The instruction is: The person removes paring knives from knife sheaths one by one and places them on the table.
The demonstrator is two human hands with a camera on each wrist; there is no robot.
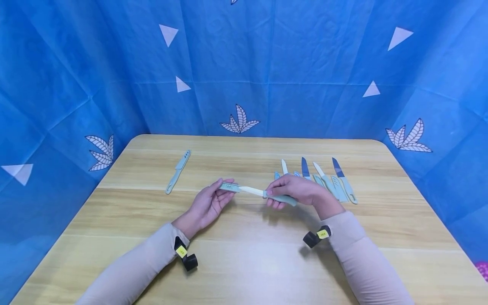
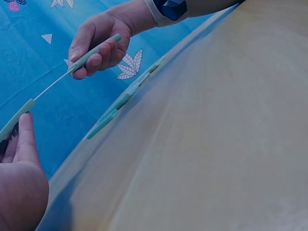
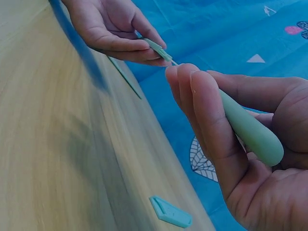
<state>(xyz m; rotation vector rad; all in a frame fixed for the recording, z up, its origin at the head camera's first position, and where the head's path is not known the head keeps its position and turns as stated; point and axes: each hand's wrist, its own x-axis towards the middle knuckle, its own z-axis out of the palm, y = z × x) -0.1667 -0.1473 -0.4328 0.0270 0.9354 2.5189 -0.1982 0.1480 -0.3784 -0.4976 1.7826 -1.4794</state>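
Over the middle of the table, my right hand grips the pale green handle of a small knife with a white blade. The blade points left, toward my left hand. Between its thumb and fingers the left hand holds a pale green knife sheath, its mouth facing the knife. The blade's tip is right at the sheath mouth, and most of the blade shows outside. In the left wrist view, the sheath and blade lie nearly in one line.
A sheathed green knife lies on the table at the left. Behind my right hand lie several unsheathed knives, one with a dark blade, and loose sheaths. A blue curtain hangs behind the table.
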